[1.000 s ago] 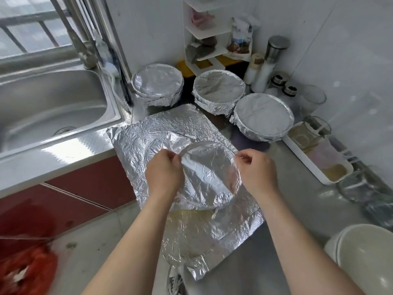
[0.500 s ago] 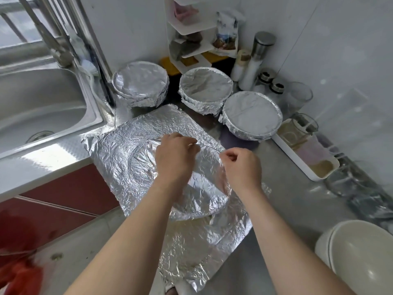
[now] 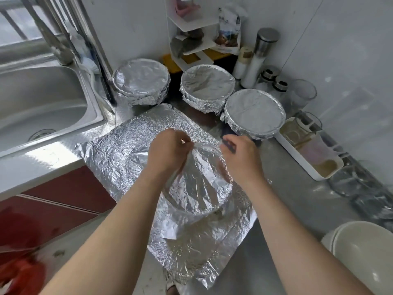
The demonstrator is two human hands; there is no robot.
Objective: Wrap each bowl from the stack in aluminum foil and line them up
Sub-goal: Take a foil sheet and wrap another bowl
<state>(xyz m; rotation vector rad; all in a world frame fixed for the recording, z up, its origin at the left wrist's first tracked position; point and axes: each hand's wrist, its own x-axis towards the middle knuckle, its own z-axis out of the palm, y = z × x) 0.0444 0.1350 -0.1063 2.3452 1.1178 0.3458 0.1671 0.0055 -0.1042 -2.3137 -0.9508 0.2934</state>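
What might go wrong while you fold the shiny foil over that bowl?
The foil sheet is thin and crinkled. The left hand and right hand both pinch it at the far rim of the bowl, so a hard tug might tear it. The right hand is close to the nearest wrapped bowl and might knock it out of line.

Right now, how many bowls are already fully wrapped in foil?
3 wrapped bowls at the back: left bowl by the sink, middle bowl below the white rack, right bowl beside the white tray. The fourth bowl, under the foil sheet, is unfinished.
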